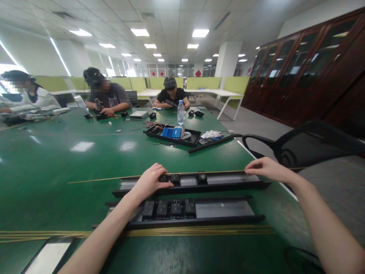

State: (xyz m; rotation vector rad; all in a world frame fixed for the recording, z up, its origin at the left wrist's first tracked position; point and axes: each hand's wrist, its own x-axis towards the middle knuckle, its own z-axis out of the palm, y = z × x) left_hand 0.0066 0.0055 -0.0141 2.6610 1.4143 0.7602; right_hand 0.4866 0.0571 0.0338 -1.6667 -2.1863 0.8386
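A long thin brass rod (105, 179) runs lengthwise along the back of the farther black-edged channel (234, 185) and sticks out past both its ends. My right hand (264, 168) pinches the rod near the channel's right end. Around the rod and the small black blocks at the left curl the fingers of my left hand (154, 178), which partly hides the blocks; its thumb lies in front of them. Another black block (202, 177) sits mid-channel. Nearer to me lies a second channel (225, 209), bearing several black socket-like blocks (162, 209) in a row.
Several brass rods (199, 230) lie along the near side of the green table (57, 160). Beyond are a black tray (194, 140), a water bottle (180, 113), white gloves (211, 136) and a black strip (213, 144). A chair (308, 142) stands right; three people work across the table.
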